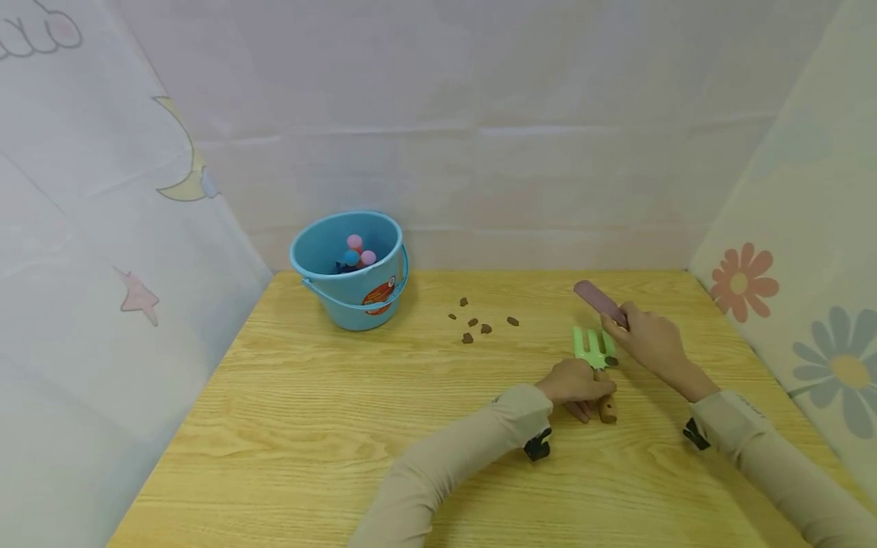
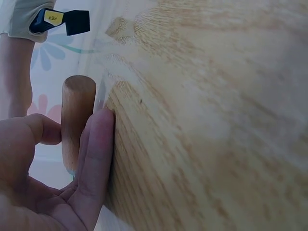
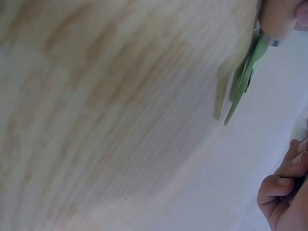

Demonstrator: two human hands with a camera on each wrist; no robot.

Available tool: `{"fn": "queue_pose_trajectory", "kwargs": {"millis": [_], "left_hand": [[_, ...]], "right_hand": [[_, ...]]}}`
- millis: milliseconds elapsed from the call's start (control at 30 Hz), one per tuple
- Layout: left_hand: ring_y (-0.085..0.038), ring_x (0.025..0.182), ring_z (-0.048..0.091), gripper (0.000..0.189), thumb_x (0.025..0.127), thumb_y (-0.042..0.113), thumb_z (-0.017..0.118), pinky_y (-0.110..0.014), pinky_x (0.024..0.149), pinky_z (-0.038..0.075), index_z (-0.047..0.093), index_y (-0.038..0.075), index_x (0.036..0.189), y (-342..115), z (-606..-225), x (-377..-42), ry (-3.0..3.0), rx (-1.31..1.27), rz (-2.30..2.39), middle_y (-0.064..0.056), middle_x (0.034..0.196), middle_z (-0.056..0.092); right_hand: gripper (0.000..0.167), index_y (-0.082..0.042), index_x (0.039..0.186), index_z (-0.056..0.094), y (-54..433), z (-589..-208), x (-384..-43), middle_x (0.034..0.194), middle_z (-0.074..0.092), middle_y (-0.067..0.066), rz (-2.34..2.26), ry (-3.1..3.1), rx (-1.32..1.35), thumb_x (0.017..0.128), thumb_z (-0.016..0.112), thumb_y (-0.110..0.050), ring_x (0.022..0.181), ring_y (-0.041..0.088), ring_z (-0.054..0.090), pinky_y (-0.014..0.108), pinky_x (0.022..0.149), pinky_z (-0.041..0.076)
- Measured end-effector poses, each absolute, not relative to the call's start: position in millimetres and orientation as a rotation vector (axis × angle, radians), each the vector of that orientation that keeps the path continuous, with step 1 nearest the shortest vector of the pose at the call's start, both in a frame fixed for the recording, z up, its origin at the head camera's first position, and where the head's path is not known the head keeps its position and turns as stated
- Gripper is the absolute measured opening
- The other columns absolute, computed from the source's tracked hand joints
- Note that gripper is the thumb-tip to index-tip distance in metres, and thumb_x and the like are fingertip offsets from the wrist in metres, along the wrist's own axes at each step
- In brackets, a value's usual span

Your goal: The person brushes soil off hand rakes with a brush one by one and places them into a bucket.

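Note:
A small garden fork with green tines point(image 1: 588, 358) lies at the right of the table, its wooden handle point(image 1: 607, 409) toward the person. My left hand point(image 1: 572, 380) pinches this handle between thumb and fingers, the fingers low against the wood tabletop in the left wrist view. A dark brown piece point(image 1: 612, 361) shows by the right tine. Just beyond the fork, my right hand point(image 1: 652, 340), fingers curled, grips a flat mauve tool point(image 1: 594, 295) that points up and left; its gripped end is hidden. In the right wrist view the green fork head point(image 3: 248, 77) is seen edge-on.
Several small brown pieces point(image 1: 486, 329) lie scattered mid-table toward the back. A light blue bucket point(image 1: 336, 293) with a handle stands at the back left, holding things with pink and blue round ends point(image 1: 352, 257). Printed cloth point(image 1: 479, 175) hangs around the table.

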State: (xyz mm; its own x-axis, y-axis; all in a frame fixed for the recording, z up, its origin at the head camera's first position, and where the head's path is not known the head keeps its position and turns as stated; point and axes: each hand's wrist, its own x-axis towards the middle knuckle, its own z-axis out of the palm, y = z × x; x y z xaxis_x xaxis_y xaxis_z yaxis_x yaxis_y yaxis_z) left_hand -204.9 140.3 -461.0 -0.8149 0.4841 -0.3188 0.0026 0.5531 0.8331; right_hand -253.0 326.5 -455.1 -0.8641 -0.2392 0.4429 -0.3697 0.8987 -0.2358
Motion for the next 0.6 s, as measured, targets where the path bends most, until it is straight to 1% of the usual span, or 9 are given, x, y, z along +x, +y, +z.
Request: {"fn": "queue_pose_trajectory", "kwargs": {"millis": [167, 300, 600], "left_hand": [[-0.02, 0.042, 0.062, 0.043, 0.094, 0.03, 0.062, -0.029, 0.042, 0.052, 0.064, 0.003, 0.06, 140.3, -461.0, -203.4, 2.291, 0.417, 1.193, -0.009, 0.052, 0.062], [-0.019, 0.041, 0.062, 0.043, 0.095, 0.028, 0.063, -0.027, 0.042, 0.052, 0.065, 0.002, 0.061, 140.5, -459.7, -201.0, 2.311, 0.438, 1.177, -0.009, 0.051, 0.062], [-0.017, 0.037, 0.059, 0.04, 0.094, 0.025, 0.066, -0.027, 0.04, 0.051, 0.063, 0.006, 0.058, 149.0, -467.3, -204.3, 2.346, 0.361, 1.181, -0.006, 0.048, 0.06]], "right_hand": [[0.038, -0.001, 0.086, 0.052, 326.4, -455.3, -251.6, 0.051, 0.035, 0.0, 0.46, -2.7, 0.42, 0.101, 0.055, -0.035, 0.038, 0.014, 0.034, 0.027, 0.035, 0.026], [0.039, 0.002, 0.09, 0.054, 326.3, -455.4, -250.8, 0.051, 0.037, 0.0, 0.475, -2.701, 0.418, 0.101, 0.054, -0.035, 0.038, 0.013, 0.035, 0.027, 0.035, 0.026], [0.036, -0.002, 0.083, 0.052, 327.9, -453.1, -252.3, 0.05, 0.036, -0.001, 0.44, -2.64, 0.462, 0.099, 0.058, -0.033, 0.036, 0.011, 0.032, 0.027, 0.034, 0.026]]}}
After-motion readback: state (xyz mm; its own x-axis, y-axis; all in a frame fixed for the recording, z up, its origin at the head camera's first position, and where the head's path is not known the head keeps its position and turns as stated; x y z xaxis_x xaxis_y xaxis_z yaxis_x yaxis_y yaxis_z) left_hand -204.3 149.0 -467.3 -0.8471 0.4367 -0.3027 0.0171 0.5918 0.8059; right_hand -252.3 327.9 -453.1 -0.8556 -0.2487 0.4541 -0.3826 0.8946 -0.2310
